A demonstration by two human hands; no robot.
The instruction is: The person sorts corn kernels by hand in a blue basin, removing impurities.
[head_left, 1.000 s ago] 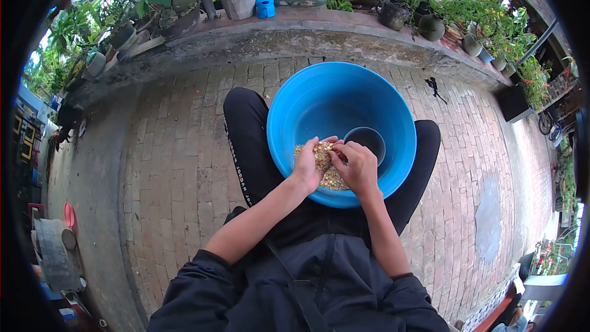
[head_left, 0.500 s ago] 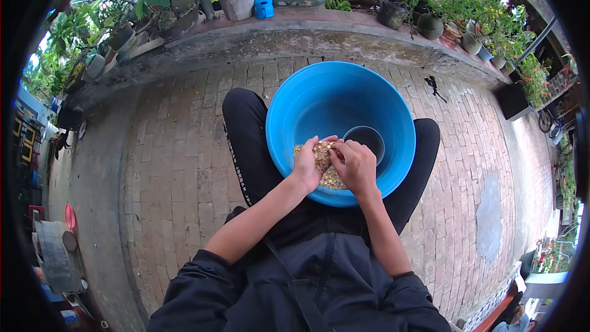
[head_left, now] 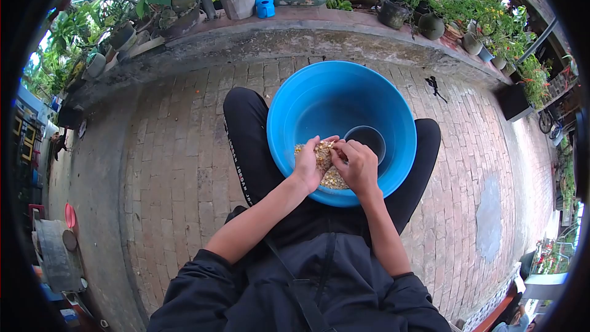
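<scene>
A large blue tub (head_left: 402, 126) rests in my lap, between my legs. Cupped over its near side, my left hand (head_left: 306, 166) holds a heap of pale yellow corn kernels (head_left: 323, 155). My right hand (head_left: 359, 166) is closed in a pinch at the heap's right edge; whatever lies between its fingertips is too small to make out. More of the loose kernels (head_left: 334, 179) lie on the tub's bottom below both hands. Just beyond my right hand, inside the tub, sits a dark round bowl (head_left: 370, 139), partly covered by that hand.
Brick paving (head_left: 166, 166) surrounds me. Ahead runs a low concrete ledge (head_left: 270, 40) with potted plants and a small blue watering can (head_left: 265, 6). A small black object (head_left: 435, 88) lies on the bricks beyond the tub, to the right.
My right fingers have shifted very slightly at the edge of the heap. The left hand stays cupped around the kernels, and the tub and bowl keep their places.
</scene>
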